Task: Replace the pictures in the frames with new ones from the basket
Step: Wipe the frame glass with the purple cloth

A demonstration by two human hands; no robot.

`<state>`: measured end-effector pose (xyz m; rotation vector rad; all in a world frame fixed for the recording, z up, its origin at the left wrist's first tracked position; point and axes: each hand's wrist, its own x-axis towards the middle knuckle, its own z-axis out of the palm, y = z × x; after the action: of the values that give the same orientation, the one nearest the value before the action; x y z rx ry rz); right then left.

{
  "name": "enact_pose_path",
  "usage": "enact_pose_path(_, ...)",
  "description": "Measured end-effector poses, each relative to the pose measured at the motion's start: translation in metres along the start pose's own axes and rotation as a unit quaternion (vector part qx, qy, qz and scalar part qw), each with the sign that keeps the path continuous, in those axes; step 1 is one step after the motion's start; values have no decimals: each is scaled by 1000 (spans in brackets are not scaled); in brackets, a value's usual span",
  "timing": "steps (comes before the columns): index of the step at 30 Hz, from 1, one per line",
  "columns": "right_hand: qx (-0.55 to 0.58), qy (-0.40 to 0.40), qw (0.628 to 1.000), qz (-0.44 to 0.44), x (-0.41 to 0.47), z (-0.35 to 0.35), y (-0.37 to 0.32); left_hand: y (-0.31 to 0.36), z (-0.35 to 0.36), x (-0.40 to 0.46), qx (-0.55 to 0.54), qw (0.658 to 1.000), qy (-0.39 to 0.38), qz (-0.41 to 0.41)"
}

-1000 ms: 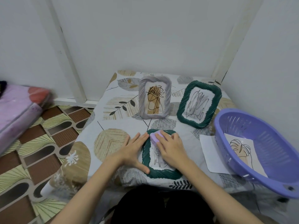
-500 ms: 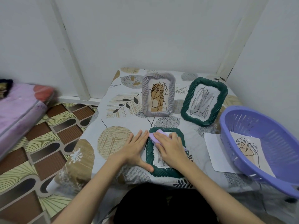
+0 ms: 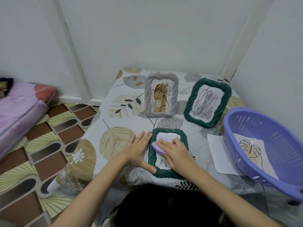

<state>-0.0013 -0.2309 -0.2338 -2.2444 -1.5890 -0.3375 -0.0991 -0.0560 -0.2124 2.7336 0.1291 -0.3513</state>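
Observation:
A dark green frame (image 3: pixel 151 154) lies flat on the table in front of me, a line drawing showing under its glass. My left hand (image 3: pixel 137 149) lies flat against the frame's left edge, thumb along its lower left corner. My right hand (image 3: pixel 175 153) presses a lilac cloth (image 3: pixel 156 145) onto the glass with straight fingers. A grey frame (image 3: pixel 161 95) and a second green frame (image 3: pixel 207 102) stand upright behind, each with a drawing. A purple basket (image 3: pixel 278 182) at the right holds a leaf drawing (image 3: pixel 250 148).
A blank white sheet (image 3: pixel 218 154) lies between the flat frame and the basket, partly under the basket. A leaf-patterned cloth (image 3: pixel 118 133) covers the table, which sits in a wall corner. A pink mattress (image 3: pixel 19 110) lies on the patterned floor at the left.
My right hand with the lilac cloth has slid a little across the upper part of the glass. My left hand keeps its place at the frame's left edge. The camera shifted slightly.

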Motion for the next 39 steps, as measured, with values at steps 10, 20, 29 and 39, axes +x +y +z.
enact_pose_path(10,13,-62,995,73,4,-7,-11,0,4,-4,-10,999,37,8)
enact_pose_path(20,-40,-54,989,128,17,-10,-17,3,1,-4,-46,998,30,8)
enact_pose_path(29,-53,-83,974,204,15,-6,-2,3,1,-5,-47,998,31,2)
enact_pose_path(39,-20,-67,975,211,3,-16,11,4,-1,-6,-52,998,25,0)
